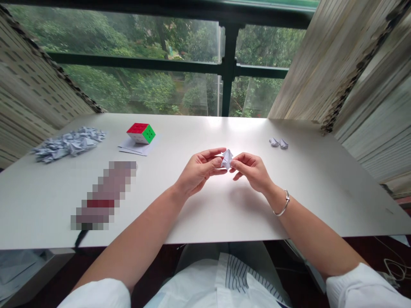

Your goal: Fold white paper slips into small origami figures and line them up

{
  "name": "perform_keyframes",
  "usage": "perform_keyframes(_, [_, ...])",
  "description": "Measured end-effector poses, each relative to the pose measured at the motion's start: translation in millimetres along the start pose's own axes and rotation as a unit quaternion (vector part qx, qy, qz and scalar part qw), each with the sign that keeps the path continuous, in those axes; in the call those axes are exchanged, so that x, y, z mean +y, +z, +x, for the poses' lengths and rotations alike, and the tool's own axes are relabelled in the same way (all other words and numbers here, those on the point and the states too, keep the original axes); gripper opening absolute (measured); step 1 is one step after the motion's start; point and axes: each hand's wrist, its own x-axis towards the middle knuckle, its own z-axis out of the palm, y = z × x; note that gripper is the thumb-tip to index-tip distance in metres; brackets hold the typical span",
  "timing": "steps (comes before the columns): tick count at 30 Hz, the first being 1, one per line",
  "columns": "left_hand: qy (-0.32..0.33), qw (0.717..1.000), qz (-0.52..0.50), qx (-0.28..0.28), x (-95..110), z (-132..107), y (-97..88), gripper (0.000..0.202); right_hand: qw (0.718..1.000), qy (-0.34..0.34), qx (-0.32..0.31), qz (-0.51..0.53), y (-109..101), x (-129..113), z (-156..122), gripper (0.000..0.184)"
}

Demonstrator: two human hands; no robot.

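Both of my hands meet over the middle of the white table (289,201), pinching a small folded white paper piece (227,158). My left hand (199,171) grips its left side with thumb and fingers closed. On the other side, my right hand (252,171) pinches the piece between thumb and fingertips; a silver bracelet (284,204) circles that wrist. The paper piece is held a little above the tabletop.
A heap of folded paper pieces (69,143) lies at the far left. A puzzle cube (141,133) rests on square paper sheets (136,148). Two folded pieces (278,143) sit far right. A blurred-out object (104,194) lies near left. A window and stacked slats border the table.
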Motion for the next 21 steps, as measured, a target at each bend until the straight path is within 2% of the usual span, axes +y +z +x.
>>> perform_keyframes(9, [-0.017, 1.000, 0.000, -0.008, -0.9, 1.8, -3.8, 0.044, 1.000, 0.002, -0.014, 0.014, 0.0, -3.4, -1.9, 0.035])
perform_keyframes(21, [0.002, 1.000, 0.028, 0.010, -3.6, 2.2, -3.2, 0.039, 1.000, 0.002, -0.011, 0.015, -0.2, -1.4, -2.1, 0.036])
